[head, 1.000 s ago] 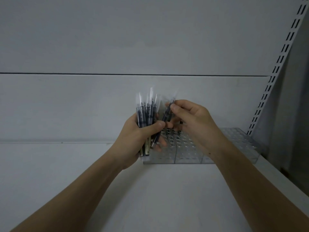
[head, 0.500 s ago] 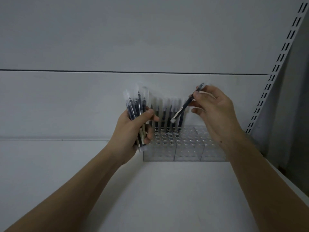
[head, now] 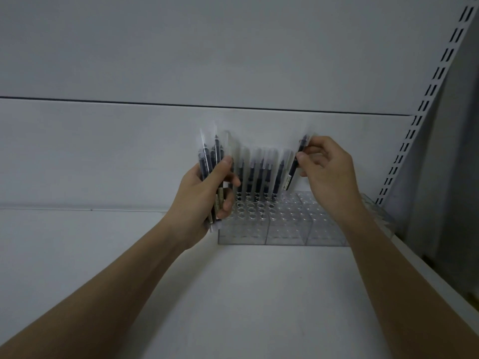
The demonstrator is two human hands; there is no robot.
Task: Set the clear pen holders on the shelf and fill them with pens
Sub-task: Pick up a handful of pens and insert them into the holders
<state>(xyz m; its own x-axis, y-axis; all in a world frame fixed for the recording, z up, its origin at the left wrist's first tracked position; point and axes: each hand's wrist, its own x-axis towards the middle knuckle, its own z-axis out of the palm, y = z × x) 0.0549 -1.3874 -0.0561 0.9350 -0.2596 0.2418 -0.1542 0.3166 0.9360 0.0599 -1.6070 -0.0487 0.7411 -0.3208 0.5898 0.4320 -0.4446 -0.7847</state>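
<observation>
— Across the white shelf (head: 259, 294), pushed back toward the wall, what's there?

— A row of clear pen holders (head: 287, 224), set side by side with their tops full of round holes. They reach right to the slotted upright (head: 414, 130) at the shelf's end. That part of the job looks done; the filling is only begun.

— How far along?

— A few sleeved pens (head: 261, 174) stand in the back row of the leftmost holder. The front rows and the holders to the right show open holes.

— And the hands?

— The left hand (head: 204, 200) grips a bundle of pens (head: 210, 161), fingers wrapped round it, held upright just left of the holders. The right hand (head: 329, 172) pinches a single pen (head: 295, 164) between thumb and fingertips.

— What changed in the last second?

— That pen was being drawn out of the bundle, the two hands nearly touching. Half a second back it slanted steeply. Now it hangs almost upright, tip down, just right of the standing pens. I'd judge it goes into the next free hole.

— Anything in the way?

— The standing pens crowd close beside it, and the holes are small. A loose sleeve could snag on a neighbour.
</observation>
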